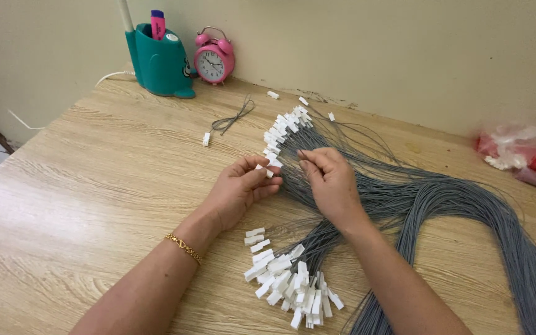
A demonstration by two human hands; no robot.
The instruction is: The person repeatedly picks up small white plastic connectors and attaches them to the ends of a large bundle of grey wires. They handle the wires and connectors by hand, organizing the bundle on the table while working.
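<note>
My left hand (243,186) pinches a white connector (267,171). My right hand (329,180) pinches a grey wire (297,153) above the wire bundle (442,205).

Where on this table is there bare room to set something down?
Bare wood lies left of the left hand, out to the table edge and up to the teal pen holder. The right half is crowded with grey cords and white connectors.

The wires (442,205) are grey, and their small connectors (290,282) are white. The table (82,186) has a light brown wood grain pattern. The alarm clock (214,57) is pink, the pen holder (156,59) is teal, and the bracelet (184,248) is gold.
</note>
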